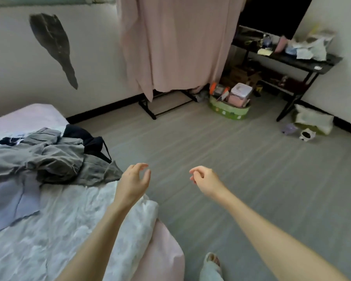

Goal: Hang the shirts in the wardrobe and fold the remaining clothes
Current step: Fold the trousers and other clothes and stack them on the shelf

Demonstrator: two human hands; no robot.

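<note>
A heap of clothes lies on the bed at the left: a grey garment on top, a dark navy one behind it and a pale blue-violet one spread flat nearer to me. My left hand hovers at the bed's edge just right of the heap, fingers loosely curled and holding nothing. My right hand hangs over the floor, fingers loosely curled, also empty. A wardrobe rack covered by a pink curtain stands against the far wall.
A green basket with a pink box and bottles sits on the floor by the rack. A black desk with clutter stands at the right, with a bag and small items beside its leg. Grey floor lies between bed and rack.
</note>
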